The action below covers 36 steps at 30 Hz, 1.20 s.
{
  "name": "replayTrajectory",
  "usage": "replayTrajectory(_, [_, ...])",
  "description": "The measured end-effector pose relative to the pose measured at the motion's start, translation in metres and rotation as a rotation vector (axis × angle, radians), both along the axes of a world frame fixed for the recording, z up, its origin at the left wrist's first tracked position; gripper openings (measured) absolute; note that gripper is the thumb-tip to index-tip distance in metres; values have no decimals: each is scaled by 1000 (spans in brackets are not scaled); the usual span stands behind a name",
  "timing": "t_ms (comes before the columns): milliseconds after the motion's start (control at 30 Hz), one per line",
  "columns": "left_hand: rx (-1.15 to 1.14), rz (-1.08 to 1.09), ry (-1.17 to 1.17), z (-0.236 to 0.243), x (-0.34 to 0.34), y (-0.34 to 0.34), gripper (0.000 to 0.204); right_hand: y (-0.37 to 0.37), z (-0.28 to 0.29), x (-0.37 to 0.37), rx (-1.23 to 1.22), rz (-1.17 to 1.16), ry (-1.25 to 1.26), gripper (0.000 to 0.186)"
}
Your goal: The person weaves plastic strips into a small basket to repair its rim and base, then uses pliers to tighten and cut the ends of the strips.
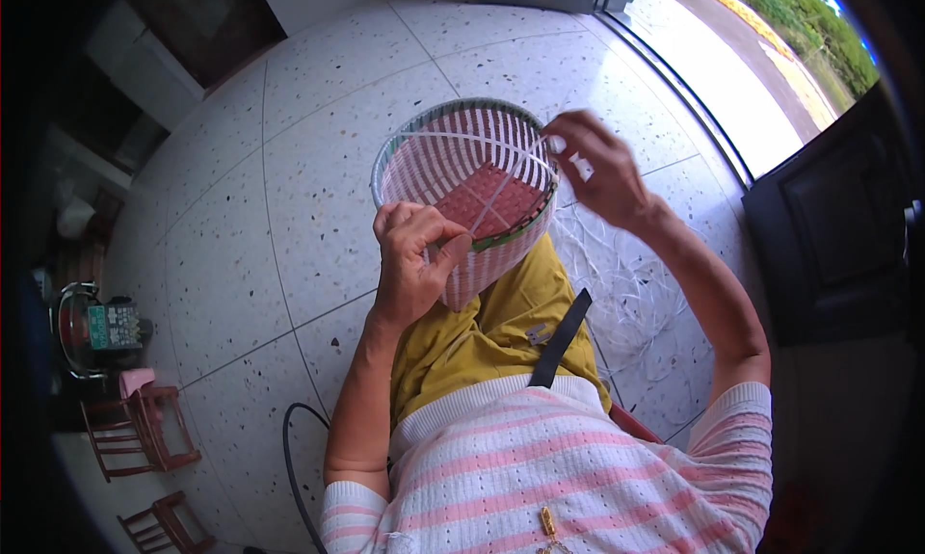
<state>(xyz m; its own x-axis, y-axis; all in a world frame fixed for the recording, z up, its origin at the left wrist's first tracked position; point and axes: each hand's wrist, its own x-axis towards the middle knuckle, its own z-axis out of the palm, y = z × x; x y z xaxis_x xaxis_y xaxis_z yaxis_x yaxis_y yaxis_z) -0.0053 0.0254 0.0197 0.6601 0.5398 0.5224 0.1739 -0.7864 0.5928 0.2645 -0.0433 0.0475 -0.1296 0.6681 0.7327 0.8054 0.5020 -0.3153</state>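
Note:
A woven pink-and-white basket (409,173) with a green rim and red woven bottom rests tilted on my lap. White strips (453,136) cross over its opening. My left hand (419,250) is closed on the near-left rim, thumb and fingers pinching where a white strip meets it. At the far right of the rim, my right hand (593,169) has its fingers curled round a white strip, with a small white piece between thumb and forefinger; the exact grip is partly hidden.
Loose white strips (626,284) lie on the speckled tile floor right of my legs. Wooden chairs (145,429) and a cluttered round object (106,328) stand at left. A dark door (829,217) stands beside an open doorway at right. A black cable (289,438) curves by my left side.

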Motion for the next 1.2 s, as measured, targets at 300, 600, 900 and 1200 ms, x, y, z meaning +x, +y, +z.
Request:
replayTrajectory(300, [-6,5,21,0,1,-4,7,19,-8,-21,36,14,-540,21])
replayTrajectory(600, [42,-61,98,9,-4,-5,16,40,38,48,230,-269,-530,13])
replayTrajectory(900, [158,15,135,-2,8,-19,21,22,41,-47,-725,81,558,11])
replayTrajectory(1200, [184,28,224,6,9,-19,22,29,-3,-51,-889,133,423,7])
